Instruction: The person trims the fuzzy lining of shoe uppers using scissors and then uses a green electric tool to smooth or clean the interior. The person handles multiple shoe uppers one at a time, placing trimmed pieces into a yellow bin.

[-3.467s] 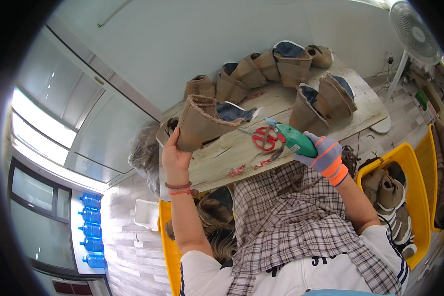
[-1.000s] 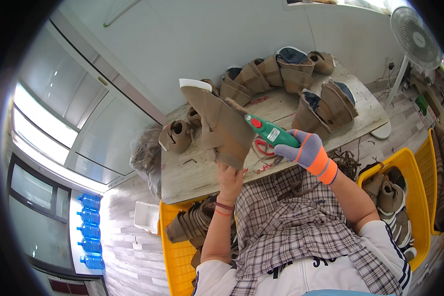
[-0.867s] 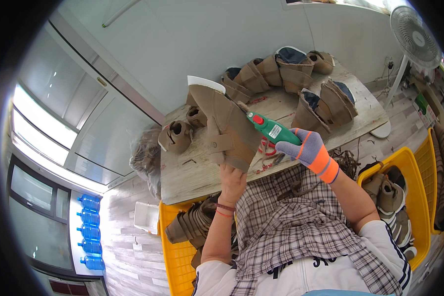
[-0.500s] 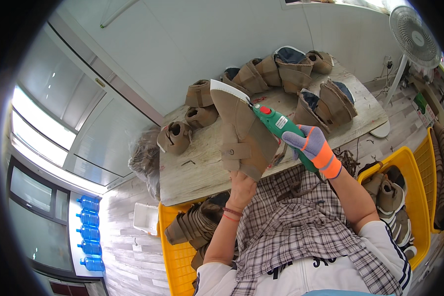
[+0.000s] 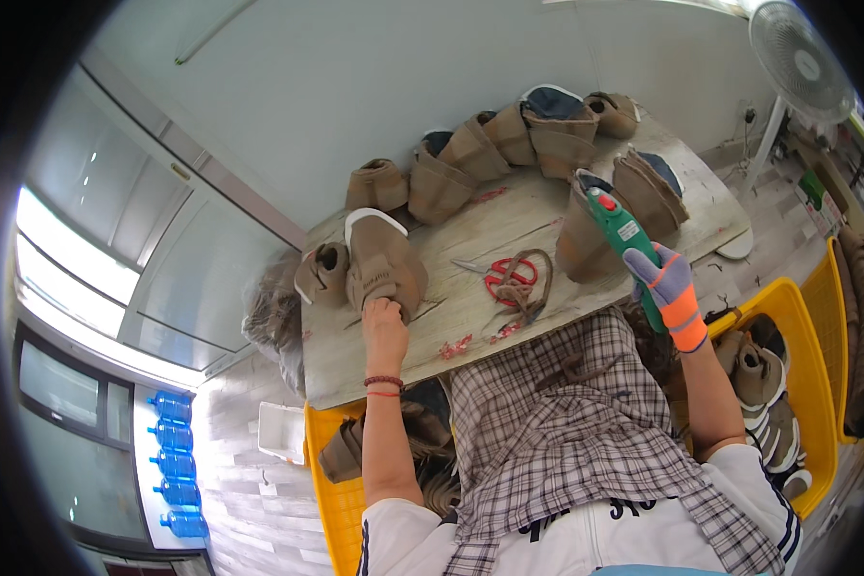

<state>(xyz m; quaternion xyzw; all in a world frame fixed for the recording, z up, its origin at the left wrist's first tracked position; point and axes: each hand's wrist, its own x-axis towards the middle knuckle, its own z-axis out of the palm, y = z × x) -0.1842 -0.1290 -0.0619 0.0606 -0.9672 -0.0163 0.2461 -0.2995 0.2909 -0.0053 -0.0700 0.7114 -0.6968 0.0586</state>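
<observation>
My bare left hand (image 5: 385,334) is closed on the near end of a brown boot upper (image 5: 391,259) with a white edge. The upper is at the table's left, beside a smaller brown upper (image 5: 324,274). In my right hand (image 5: 664,288), which wears a grey and orange glove, is a green handheld power tool (image 5: 620,228) with a red button. Its tip overlaps the brown upper (image 5: 582,240) standing at the right; whether they touch I cannot tell. Between my hands lie red-handled scissors (image 5: 511,280) and a looped brown strip (image 5: 544,278).
More brown uppers (image 5: 488,144) stand along the back of the worn wooden table (image 5: 442,336). Yellow crates (image 5: 804,322) holding uppers flank me. A white fan (image 5: 803,62) stands at the far right. Blue water bottles (image 5: 176,463) line the floor at left.
My left hand has moved left and lowered the upper to the table. My right hand has moved right and slightly down with the power tool, now apart from that upper. The scissors have come into view.
</observation>
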